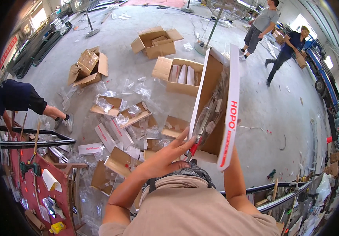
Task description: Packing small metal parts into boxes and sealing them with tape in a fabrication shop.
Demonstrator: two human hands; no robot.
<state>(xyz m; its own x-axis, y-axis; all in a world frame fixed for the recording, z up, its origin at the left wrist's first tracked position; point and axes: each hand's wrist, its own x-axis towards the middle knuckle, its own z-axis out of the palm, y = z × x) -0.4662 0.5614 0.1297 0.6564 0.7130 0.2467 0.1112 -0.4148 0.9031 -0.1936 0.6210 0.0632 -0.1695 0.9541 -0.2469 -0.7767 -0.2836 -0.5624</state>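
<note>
A long open carton (209, 90), brown inside with white outer sides and red print, is tilted up in front of my body. Metal hardware in clear plastic (212, 114) lies inside it. My left hand (173, 151) grips the near left edge, fingers along the side and thumb lower down. Close to those fingers is a red-handled tool (194, 148); whether I hold it too, I cannot tell. My right forearm (234, 177) rises behind the carton's right side, supporting it, and the carton hides most of that hand.
Open cartons (161, 49), white boxes (121, 133) and clear plastic wrap (142, 90) litter the floor ahead and left. A red workbench (45, 196) stands left, a framed rack (291, 196) right. One person (24, 98) bends at left; two others (287, 51) are far right.
</note>
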